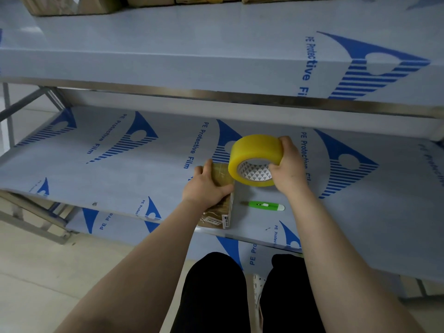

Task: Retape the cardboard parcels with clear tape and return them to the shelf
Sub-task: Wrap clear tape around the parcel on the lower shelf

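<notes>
Looking down, I am seeing black trousers (pixel 211 292) nearest me. Beyond them, a small cardboard parcel (pixel 216 217) is lying on the middle shelf (pixel 120 169) near its front edge, with my left hand (pixel 206 188) gripping its far end. A green cutter (pixel 263 205) is lying just to its right. My right hand (pixel 288 164) is grasping the yellow tape roll (pixel 252 150) at the parcel's far end. More boxes (pixel 72 6) are sitting on the top shelf (pixel 168 44).

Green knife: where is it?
Head view: the green knife lies on the lower shelf, just right of the parcel, below the right hand holding the tape roll.
</notes>
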